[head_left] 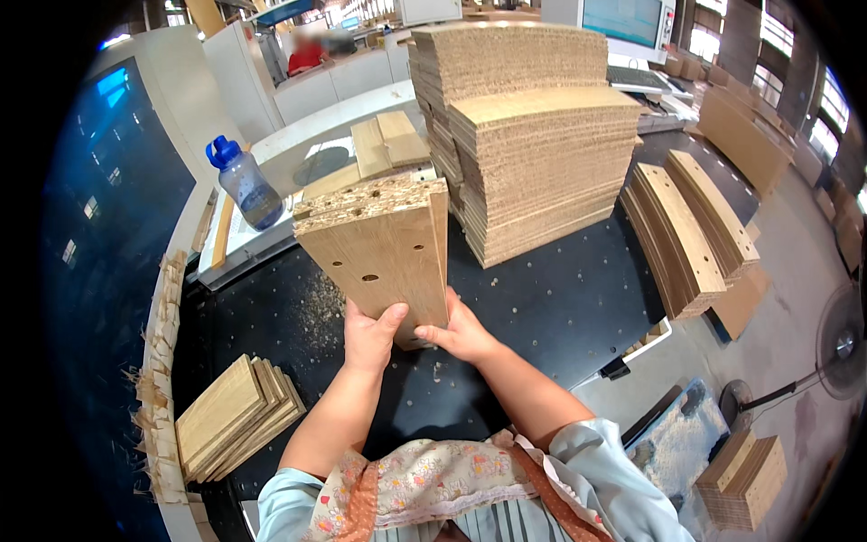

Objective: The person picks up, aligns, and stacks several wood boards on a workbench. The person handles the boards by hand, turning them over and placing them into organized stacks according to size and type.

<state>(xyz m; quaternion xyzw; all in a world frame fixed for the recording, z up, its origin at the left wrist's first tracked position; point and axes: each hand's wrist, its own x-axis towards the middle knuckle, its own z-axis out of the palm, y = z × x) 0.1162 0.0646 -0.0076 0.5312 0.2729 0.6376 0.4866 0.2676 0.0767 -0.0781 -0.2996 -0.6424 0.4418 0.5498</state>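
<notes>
Between my two hands stands a stack of wood-grain particleboard panels, upright over the black table, its rough chipped top edges showing. The front panel has several drilled holes. My left hand grips the lower left side, thumb across the front face. My right hand closes on the lower right edge, its thumb also on the front. The fingers behind the panels are hidden. Whether the stack's lower end touches the table, I cannot tell. Sawdust lies on the table left of the panels.
A tall pile of boards stands behind on the black table. Drilled panels lie at the right edge, a smaller board stack at the near left. A blue-capped bottle stands back left. A fan is at far right.
</notes>
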